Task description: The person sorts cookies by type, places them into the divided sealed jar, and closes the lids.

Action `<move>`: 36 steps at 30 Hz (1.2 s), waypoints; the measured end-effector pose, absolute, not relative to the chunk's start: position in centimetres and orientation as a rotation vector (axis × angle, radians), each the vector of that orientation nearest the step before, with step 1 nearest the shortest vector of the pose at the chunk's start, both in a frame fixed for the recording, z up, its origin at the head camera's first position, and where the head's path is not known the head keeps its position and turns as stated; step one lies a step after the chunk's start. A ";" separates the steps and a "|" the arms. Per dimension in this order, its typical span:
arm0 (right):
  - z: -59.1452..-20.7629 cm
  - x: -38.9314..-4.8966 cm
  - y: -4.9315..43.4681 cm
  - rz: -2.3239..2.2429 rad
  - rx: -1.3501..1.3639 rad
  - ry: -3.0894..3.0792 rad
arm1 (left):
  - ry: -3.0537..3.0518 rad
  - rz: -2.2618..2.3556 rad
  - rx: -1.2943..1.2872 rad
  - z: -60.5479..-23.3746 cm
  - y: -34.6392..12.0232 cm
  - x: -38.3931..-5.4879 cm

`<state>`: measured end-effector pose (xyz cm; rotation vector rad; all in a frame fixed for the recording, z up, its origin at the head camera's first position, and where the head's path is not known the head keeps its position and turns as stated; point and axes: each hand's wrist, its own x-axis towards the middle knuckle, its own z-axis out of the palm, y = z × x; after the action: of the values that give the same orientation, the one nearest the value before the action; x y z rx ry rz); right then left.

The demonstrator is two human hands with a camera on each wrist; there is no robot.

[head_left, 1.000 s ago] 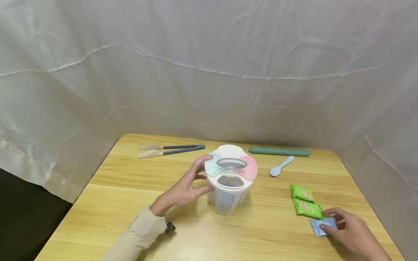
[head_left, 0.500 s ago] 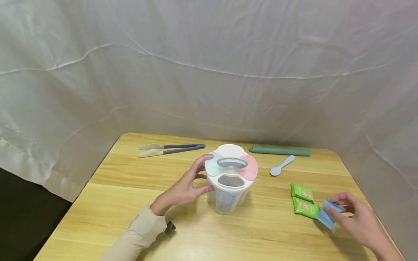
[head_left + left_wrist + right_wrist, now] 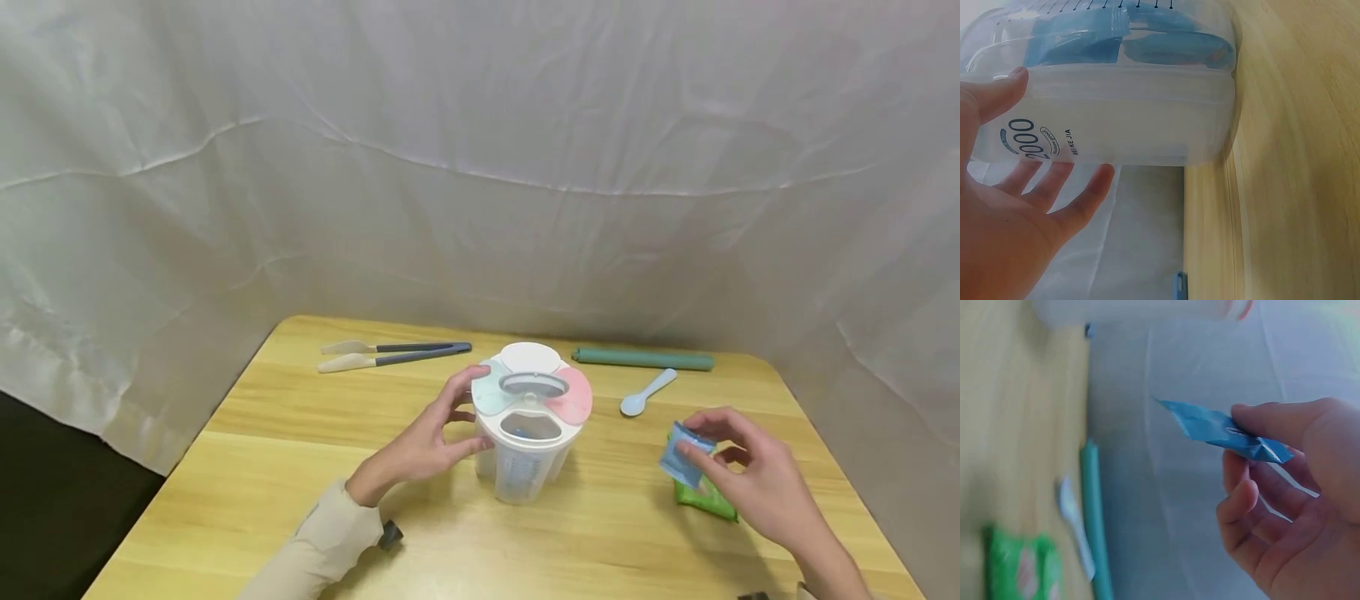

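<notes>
A clear storage container [image 3: 521, 475] stands upright mid-table, its round lid divided into white, mint and pink flaps. The flap nearest me is raised, leaving an opening [image 3: 530, 427]. Blue packets [image 3: 1075, 37] show through its wall in the left wrist view. My left hand [image 3: 420, 442] grips the container's left side, thumb in front and fingers behind. Held up over the table to the right, a small blue packet [image 3: 684, 454] is pinched between thumb and fingers of my right hand [image 3: 757, 475]. Below it lie green snack packets [image 3: 708, 500], partly hidden by hand and packet.
Tongs [image 3: 397, 354] with dark handles and pale tips lie at the back left. A green rod-shaped object [image 3: 643, 359] lies along the back edge, with a light blue spoon [image 3: 647, 394] in front of it. A pale curtain [image 3: 480, 167] hangs behind the table.
My right hand has lifted the blue packet off the table and carried it left and away from me, over the green packets. My left hand has stayed on the container.
</notes>
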<state>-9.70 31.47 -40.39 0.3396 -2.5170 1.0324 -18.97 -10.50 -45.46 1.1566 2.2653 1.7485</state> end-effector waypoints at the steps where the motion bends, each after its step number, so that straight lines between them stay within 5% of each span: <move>1: -40.1 -9.9 30.9 1.060 0.377 -2.483 | 2.267 1.750 1.156 -45.5 -10.5 -19.0; 36: -34.2 -13.0 20.6 1.366 1.034 -1.944 | 2.284 1.747 1.163 -44.9 -10.6 -19.1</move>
<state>-13.01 20.62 -34.18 1.0339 -1.9444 1.3662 -19.09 -10.62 -44.88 1.1625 2.2841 1.7468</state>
